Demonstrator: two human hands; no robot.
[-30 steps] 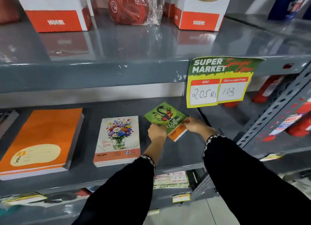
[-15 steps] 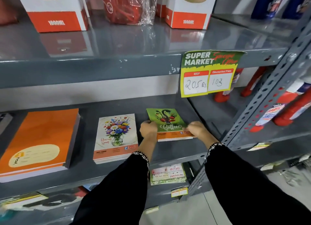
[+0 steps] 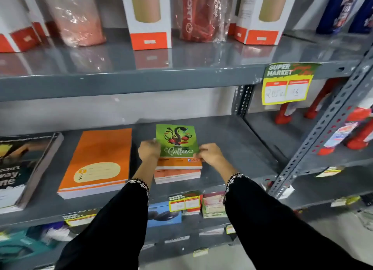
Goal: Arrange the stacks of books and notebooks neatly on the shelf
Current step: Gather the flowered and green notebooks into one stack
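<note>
Both hands are gripping the green Coffee notebook (image 3: 176,143) by its side edges — the left hand (image 3: 149,149) and right hand (image 3: 209,153) with fingers clamped on it — as it is sitting atop a small notebook stack (image 3: 177,173) on the grey shelf (image 3: 232,148), just beside the orange notebook stack (image 3: 99,160).

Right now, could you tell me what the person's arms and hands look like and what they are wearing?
Both arms are covered by long, loose black sleeves. Each cuff carries a band of small white embroidered trim at the wrist. The left hand and the right hand are bare, with no gloves; no rings or watch can be made out.
</note>
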